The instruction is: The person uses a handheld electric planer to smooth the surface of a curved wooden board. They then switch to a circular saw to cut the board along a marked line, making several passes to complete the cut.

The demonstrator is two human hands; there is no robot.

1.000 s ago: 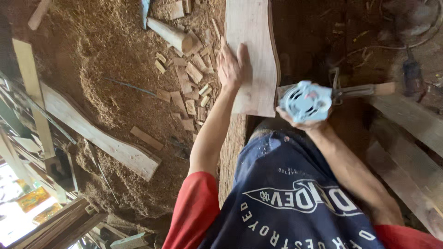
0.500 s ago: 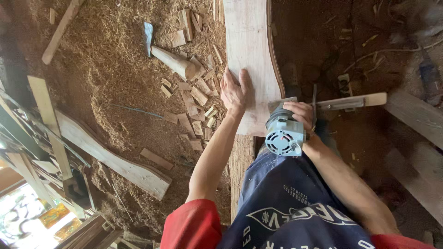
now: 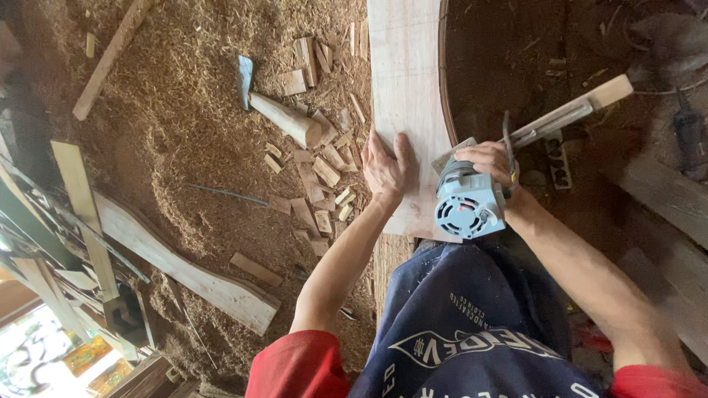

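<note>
A pale curved wooden board (image 3: 407, 81) runs away from me over the sawdust floor. My left hand (image 3: 386, 168) lies flat on the board's near part, fingers spread. My right hand (image 3: 490, 162) grips a grey-blue electric power tool (image 3: 467, 205) at the board's right edge, close to its near end. A wooden stick guide (image 3: 568, 114) reaches out to the right from the tool. My dark apron and red sleeves fill the lower part of the view.
Sawdust and several small wood offcuts (image 3: 317, 169) cover the floor on the left. An axe (image 3: 284, 114) with a thick wooden handle lies there. A second curved plank (image 3: 184, 269) lies lower left. Planks (image 3: 664, 206) lie at the right.
The power tool has come down from in front of my body to the board's right edge. My left hand stays pressed on the board. The view has shifted closer.
</note>
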